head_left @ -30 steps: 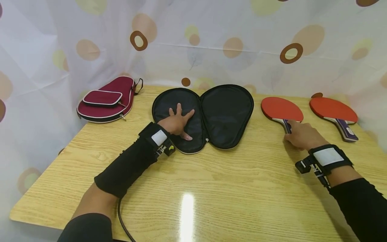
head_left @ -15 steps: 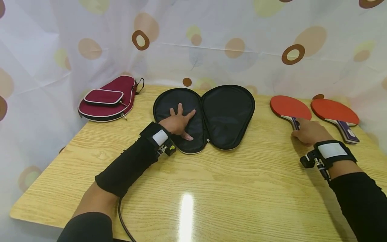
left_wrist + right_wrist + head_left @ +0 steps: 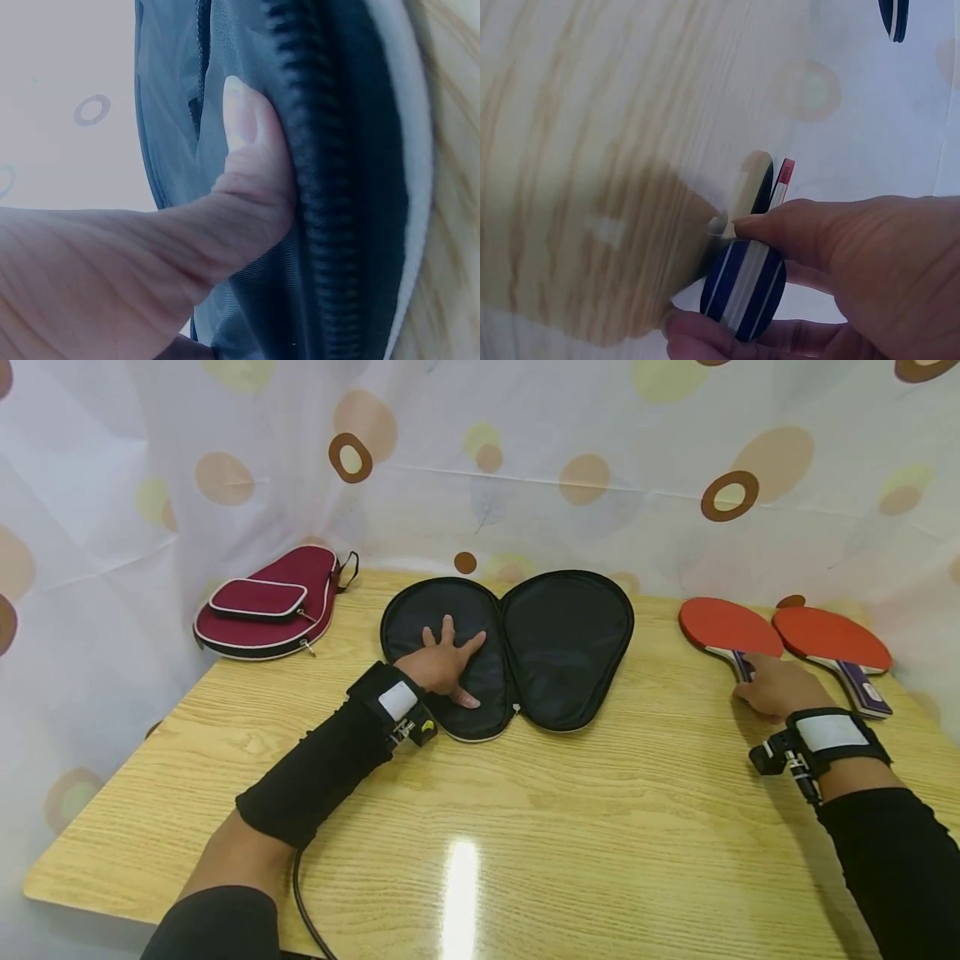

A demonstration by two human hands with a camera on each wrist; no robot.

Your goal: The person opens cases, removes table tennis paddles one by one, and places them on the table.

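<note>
A black paddle case (image 3: 566,652) lies unfolded on the table, its two halves side by side. My left hand (image 3: 442,667) rests with spread fingers on the inside of the left half. In the left wrist view the thumb (image 3: 255,157) presses the lining beside the zipper teeth (image 3: 319,172). At the right, my right hand (image 3: 783,687) grips the handle of a red table tennis paddle (image 3: 727,625). The striped handle end (image 3: 744,289) shows between thumb and fingers in the right wrist view. A second red paddle (image 3: 832,637) lies just right of it, handle toward me.
A maroon paddle case (image 3: 270,602) with a small zipped pocket lies at the back left. Behind the wooden table (image 3: 360,860) hangs a white curtain with dots (image 3: 525,460). A black cable (image 3: 303,902) runs from the left arm over the front edge.
My right hand has shifted the gripped paddle to the right, so it now sits close beside the second paddle. The left hand has stayed on the black case.
</note>
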